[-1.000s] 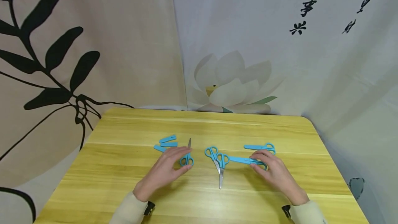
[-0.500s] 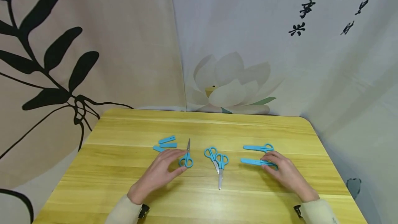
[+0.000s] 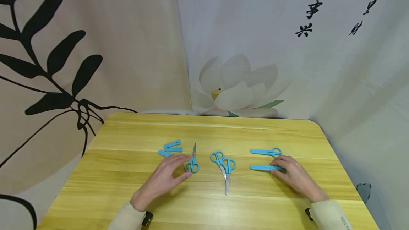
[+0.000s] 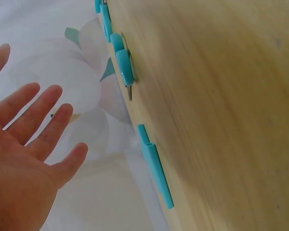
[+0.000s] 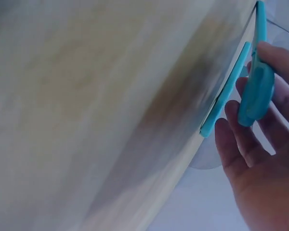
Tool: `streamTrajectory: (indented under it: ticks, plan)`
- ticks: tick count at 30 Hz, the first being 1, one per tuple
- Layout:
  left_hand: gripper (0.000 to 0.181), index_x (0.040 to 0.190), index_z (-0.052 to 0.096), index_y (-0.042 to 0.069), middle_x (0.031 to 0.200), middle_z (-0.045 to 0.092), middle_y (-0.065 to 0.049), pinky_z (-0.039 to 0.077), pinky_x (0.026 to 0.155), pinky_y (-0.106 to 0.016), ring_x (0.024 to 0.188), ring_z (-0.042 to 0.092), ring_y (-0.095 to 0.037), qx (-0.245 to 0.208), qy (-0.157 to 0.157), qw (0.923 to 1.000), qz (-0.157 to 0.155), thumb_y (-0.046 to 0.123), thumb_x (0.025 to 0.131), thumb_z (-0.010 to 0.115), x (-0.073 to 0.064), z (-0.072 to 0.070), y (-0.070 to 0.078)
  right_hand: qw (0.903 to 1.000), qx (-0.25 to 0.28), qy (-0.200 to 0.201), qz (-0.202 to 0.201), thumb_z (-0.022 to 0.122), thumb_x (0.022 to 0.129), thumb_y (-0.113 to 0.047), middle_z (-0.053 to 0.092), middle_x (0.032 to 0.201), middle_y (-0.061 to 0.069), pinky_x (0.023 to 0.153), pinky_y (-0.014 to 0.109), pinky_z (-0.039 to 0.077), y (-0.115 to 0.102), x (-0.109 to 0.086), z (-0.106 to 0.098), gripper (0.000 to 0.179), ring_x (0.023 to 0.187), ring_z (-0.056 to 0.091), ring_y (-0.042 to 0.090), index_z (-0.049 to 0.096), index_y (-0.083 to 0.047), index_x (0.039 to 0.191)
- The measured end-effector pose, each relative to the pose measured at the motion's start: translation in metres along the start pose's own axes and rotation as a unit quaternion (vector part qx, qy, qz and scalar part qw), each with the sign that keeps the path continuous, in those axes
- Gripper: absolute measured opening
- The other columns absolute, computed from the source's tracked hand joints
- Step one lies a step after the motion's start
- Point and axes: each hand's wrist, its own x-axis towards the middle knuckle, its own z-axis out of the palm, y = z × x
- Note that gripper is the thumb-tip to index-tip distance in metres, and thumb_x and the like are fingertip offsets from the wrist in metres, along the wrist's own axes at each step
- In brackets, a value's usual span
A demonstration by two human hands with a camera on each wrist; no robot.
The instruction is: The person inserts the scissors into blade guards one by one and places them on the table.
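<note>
My right hand pinches a pair of blue-handled scissors by the handle end; a blue blade cover sits over their blades, pointing left. In the right wrist view the handles lie between thumb and fingers. Just beyond lies a second pair of covered scissors. My left hand hovers with fingers spread and nothing in its grasp, as the left wrist view shows. Beside its fingertips is a pair of bare scissors, blades pointing away from me.
Two bare scissors, one and another, lie mid-table with blades toward me, overlapping. Three loose blue blade covers lie beyond the left hand. The wooden table ends at a printed curtain behind.
My right hand has carried the covered scissors rightward, away from the middle pair, and slightly toward me, parallel to the other covered pair. My left hand has drawn back a little to the left.
</note>
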Motion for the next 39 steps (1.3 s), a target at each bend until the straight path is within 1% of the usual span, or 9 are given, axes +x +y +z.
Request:
streamTrajectory:
  ticks: [6,13,17,20,24,26,31,33,39]
  plan:
    - [0.052,0.140,0.064,0.010,0.143,0.062,-0.012,0.038,0.114,-0.062,0.135,0.054,-0.035,0.001,-0.002,1.0000,-0.002,0.036,0.096,0.075,0.000,0.001,0.002,0.9999,-0.008,-0.013,-0.001,0.083,0.090,-0.016,0.071,0.115,0.001,0.092,0.051,0.057,0.003,0.001,0.000,0.018,0.109,0.067,0.029,0.077,-0.018,0.107]
    - [0.049,0.139,0.066,0.011,0.141,0.064,-0.009,0.043,0.111,-0.059,0.133,0.056,-0.032,0.003,0.006,0.9998,0.018,0.034,0.096,0.076,0.000,0.002,0.000,0.9992,-0.007,-0.037,0.016,0.082,0.090,-0.015,0.070,0.121,0.008,0.099,0.056,0.053,0.003,0.002,-0.001,0.021,0.118,0.064,0.037,0.078,-0.014,0.111]
    - [0.050,0.139,0.066,0.011,0.143,0.062,-0.009,0.045,0.109,-0.058,0.133,0.056,-0.033,0.005,0.011,0.9996,0.025,0.032,0.095,0.077,-0.001,0.002,0.000,0.9992,0.000,-0.031,0.024,0.083,0.089,-0.016,0.068,0.123,0.010,0.099,0.057,0.053,0.005,0.000,-0.002,0.025,0.119,0.063,0.037,0.077,-0.012,0.113]
    - [0.050,0.139,0.066,0.011,0.144,0.061,-0.009,0.046,0.109,-0.057,0.133,0.056,-0.033,0.006,0.013,0.9995,0.027,0.031,0.095,0.077,-0.002,0.001,-0.001,0.9990,0.004,-0.027,0.035,0.085,0.088,-0.018,0.067,0.122,0.006,0.096,0.054,0.055,0.007,-0.004,-0.003,0.028,0.115,0.064,0.033,0.076,-0.014,0.114]
    - [0.050,0.139,0.066,0.010,0.145,0.061,-0.008,0.046,0.109,-0.057,0.134,0.055,-0.033,0.005,0.013,0.9997,0.020,0.030,0.095,0.078,-0.004,0.001,-0.002,0.9980,0.004,-0.037,0.051,0.086,0.088,-0.021,0.066,0.121,-0.001,0.090,0.048,0.056,0.009,-0.007,-0.006,0.033,0.109,0.065,0.024,0.074,-0.016,0.118]
    - [0.050,0.139,0.066,0.010,0.146,0.060,-0.008,0.045,0.110,-0.057,0.135,0.054,-0.033,0.005,0.013,0.9998,0.013,0.029,0.095,0.078,-0.006,0.000,-0.003,0.9975,0.004,-0.046,0.054,0.085,0.088,-0.022,0.065,0.122,-0.002,0.089,0.047,0.056,0.010,-0.007,-0.007,0.034,0.109,0.064,0.022,0.073,-0.016,0.120]
    - [0.050,0.138,0.066,0.008,0.146,0.059,-0.010,0.045,0.110,-0.055,0.135,0.054,-0.033,0.005,0.009,0.9999,0.006,0.029,0.095,0.078,-0.009,-0.001,-0.004,0.9968,0.005,-0.059,0.055,0.084,0.089,-0.020,0.065,0.124,0.002,0.092,0.049,0.056,0.010,-0.003,-0.010,0.035,0.112,0.065,0.027,0.073,-0.014,0.121]
    - [0.049,0.138,0.066,0.008,0.146,0.059,-0.011,0.045,0.111,-0.055,0.135,0.054,-0.034,0.005,0.009,0.9999,0.003,0.029,0.095,0.078,-0.010,-0.002,-0.006,0.9967,0.000,-0.060,0.054,0.084,0.088,-0.019,0.066,0.124,0.003,0.091,0.049,0.056,0.010,-0.002,-0.011,0.035,0.110,0.065,0.027,0.073,-0.013,0.121]
    - [0.051,0.140,0.064,0.009,0.146,0.059,-0.013,0.045,0.110,-0.055,0.135,0.055,-0.035,0.005,0.015,0.9999,-0.005,0.027,0.095,0.078,-0.017,-0.007,-0.016,0.9969,-0.003,-0.061,0.049,0.085,0.088,-0.024,0.066,0.125,0.006,0.094,0.054,0.055,0.011,-0.002,-0.012,0.036,0.114,0.064,0.032,0.073,-0.013,0.121]
